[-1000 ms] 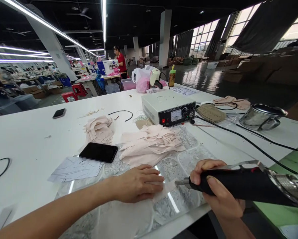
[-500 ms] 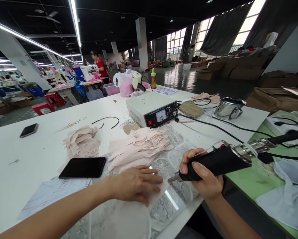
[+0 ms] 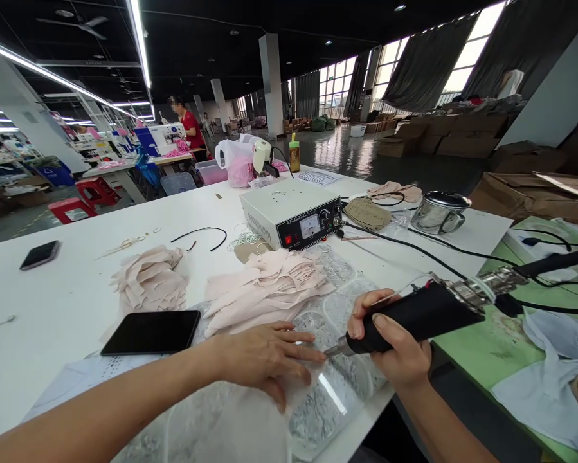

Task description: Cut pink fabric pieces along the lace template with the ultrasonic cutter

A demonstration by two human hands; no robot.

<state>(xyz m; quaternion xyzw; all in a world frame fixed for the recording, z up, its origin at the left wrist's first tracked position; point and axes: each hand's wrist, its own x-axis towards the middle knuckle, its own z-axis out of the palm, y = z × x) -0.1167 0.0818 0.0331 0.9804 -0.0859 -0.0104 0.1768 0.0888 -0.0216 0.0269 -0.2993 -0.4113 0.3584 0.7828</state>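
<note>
My left hand [image 3: 267, 357] lies with fingers spread on a thin pale fabric piece [image 3: 250, 421], its index fingertip close to the cutter's tip. Beneath is a clear plastic template [image 3: 330, 424] with rounded outlines over a grey marbled surface. Wrapped around the black handle of an ultrasonic cutter [image 3: 421, 318], my right hand [image 3: 399, 360] holds it tilted, metal tip pointing left and down at the fabric's edge. Whether the tip touches the fabric I cannot tell. Just beyond my left hand sits a heap of pale pink fabric pieces [image 3: 269, 283].
A control box [image 3: 289, 206] with a dial stands behind the heap, its black cable [image 3: 404, 239] running to the cutter. A phone [image 3: 151, 332], a second fabric pile [image 3: 151, 280], scissors [image 3: 127, 244] and a metal mug [image 3: 440, 212] lie around. A person in red [image 3: 189, 128] stands far off.
The fingers of my left hand have stretched slightly right, closer to the cutter's tip. My right hand keeps its hold on the cutter. The view has shifted a little.
</note>
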